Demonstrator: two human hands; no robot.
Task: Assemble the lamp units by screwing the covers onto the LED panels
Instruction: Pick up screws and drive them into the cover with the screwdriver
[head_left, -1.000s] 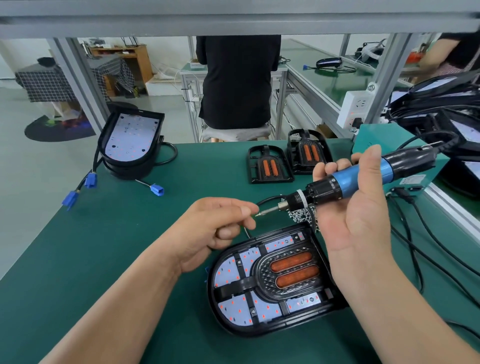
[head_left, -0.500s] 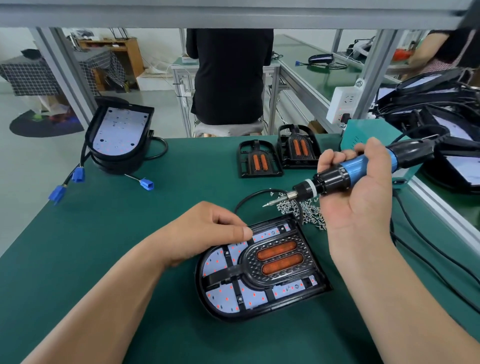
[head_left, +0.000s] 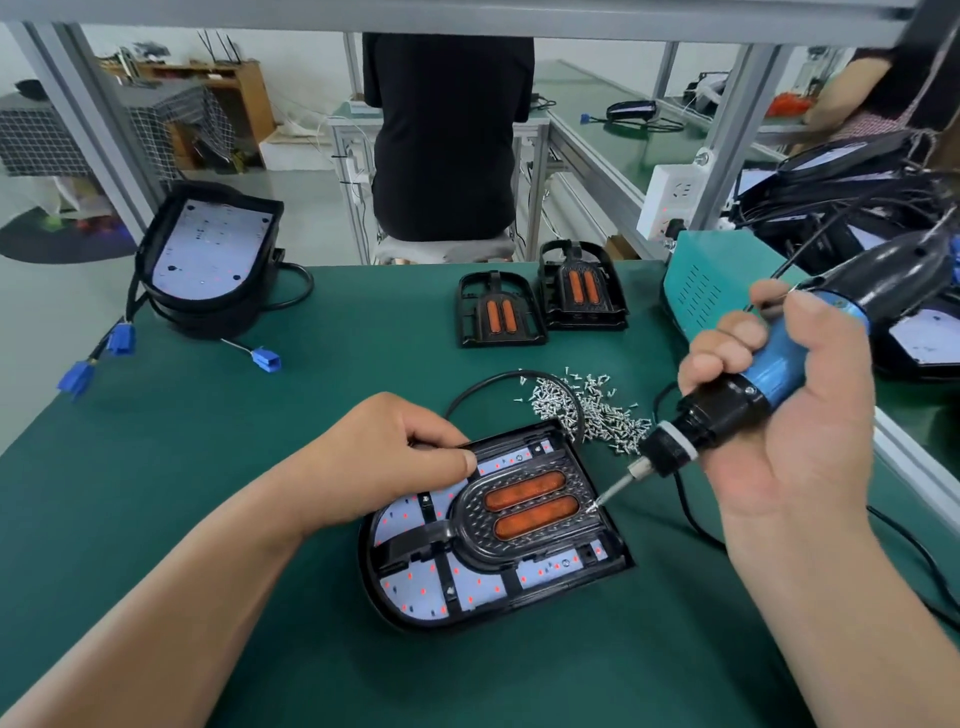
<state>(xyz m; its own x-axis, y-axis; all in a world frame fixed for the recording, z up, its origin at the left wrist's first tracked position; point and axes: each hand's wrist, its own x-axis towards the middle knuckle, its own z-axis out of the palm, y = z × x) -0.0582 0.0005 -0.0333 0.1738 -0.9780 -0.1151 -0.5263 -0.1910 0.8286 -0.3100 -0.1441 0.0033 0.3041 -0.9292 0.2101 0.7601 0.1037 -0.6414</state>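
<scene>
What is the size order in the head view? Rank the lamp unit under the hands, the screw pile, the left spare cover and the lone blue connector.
1. Lamp unit, though nearest the camera.
2. Screw pile and left spare cover: look alike, unranked.
3. Blue connector.

Black cover (head_left: 525, 500) with two orange lenses flat on white LED panel (head_left: 480, 590), screw pile (head_left: 587, 410) just beyond

Desk (head_left: 208, 467) bare along left and near edges, lamp unit (head_left: 493, 525) mid-desk, screw pile (head_left: 587, 410) just behind, spare covers (head_left: 501, 317) near far edge, housing (head_left: 208, 260) at far-left corner.
</scene>
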